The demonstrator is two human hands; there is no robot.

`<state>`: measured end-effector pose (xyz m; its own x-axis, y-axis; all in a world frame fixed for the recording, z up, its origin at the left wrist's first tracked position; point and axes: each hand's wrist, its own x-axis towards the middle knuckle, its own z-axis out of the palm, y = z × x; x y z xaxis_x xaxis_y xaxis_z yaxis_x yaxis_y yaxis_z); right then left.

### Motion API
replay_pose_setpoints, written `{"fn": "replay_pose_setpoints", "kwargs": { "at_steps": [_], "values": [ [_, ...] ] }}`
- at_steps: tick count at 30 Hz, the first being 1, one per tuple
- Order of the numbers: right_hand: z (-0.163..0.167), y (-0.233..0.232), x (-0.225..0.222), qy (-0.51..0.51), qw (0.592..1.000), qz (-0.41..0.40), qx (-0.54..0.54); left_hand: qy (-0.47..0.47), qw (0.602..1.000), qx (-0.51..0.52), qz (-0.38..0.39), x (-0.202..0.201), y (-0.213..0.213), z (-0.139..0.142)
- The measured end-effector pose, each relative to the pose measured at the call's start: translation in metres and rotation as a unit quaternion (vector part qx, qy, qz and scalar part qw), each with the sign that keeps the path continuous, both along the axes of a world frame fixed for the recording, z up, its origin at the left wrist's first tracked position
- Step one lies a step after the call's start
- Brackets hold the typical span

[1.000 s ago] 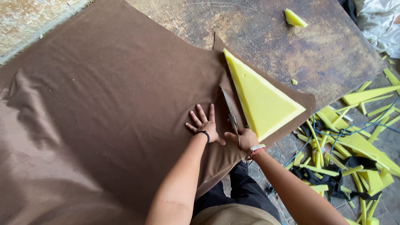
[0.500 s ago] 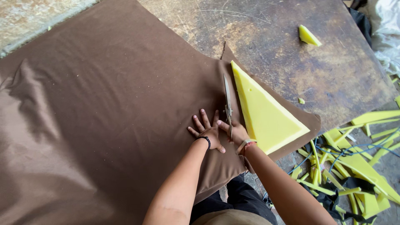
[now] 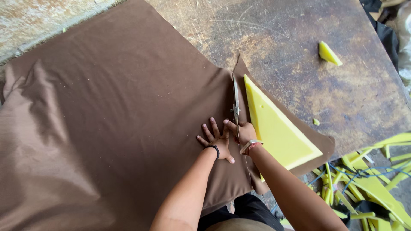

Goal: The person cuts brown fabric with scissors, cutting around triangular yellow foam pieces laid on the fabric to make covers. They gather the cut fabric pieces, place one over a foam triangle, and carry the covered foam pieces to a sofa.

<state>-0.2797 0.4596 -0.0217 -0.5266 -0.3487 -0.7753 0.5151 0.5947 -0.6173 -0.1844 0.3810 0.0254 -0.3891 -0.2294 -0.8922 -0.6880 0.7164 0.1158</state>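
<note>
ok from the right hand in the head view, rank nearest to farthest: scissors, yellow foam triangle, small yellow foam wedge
1. scissors: held in the right hand, blades pointing away.
2. yellow foam triangle: just right of that hand, on the brown fabric.
3. small yellow foam wedge: far upper right, on the table.

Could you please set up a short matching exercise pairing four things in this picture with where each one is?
Things:
1. left hand
2. scissors
3. yellow foam triangle
4. small foam offcut

Places:
a. alone on the bare table, top right
b. flat on the brown cloth, left of the cut
c. on the cloth strip right of the cut
d. in the right hand

Pairs: 1-b, 2-d, 3-c, 4-a
</note>
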Motion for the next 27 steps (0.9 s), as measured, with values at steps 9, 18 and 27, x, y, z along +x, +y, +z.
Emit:
{"fn": "replay_pose_setpoints", "kwargs": {
  "at_steps": [9,18,27],
  "values": [
    [-0.023,-0.025,-0.040,-0.023,0.999,-0.008,-0.035,0.011,1.000,0.002,0.025,-0.016,-0.004,-0.009],
    [-0.031,-0.021,-0.050,-0.095,0.989,-0.011,-0.110,0.009,0.999,-0.007,0.035,-0.030,0.001,-0.007],
    [-0.026,-0.012,-0.042,-0.132,0.976,0.016,-0.173,0.002,0.999,-0.016,0.034,-0.038,0.003,-0.008]
  ]
}}
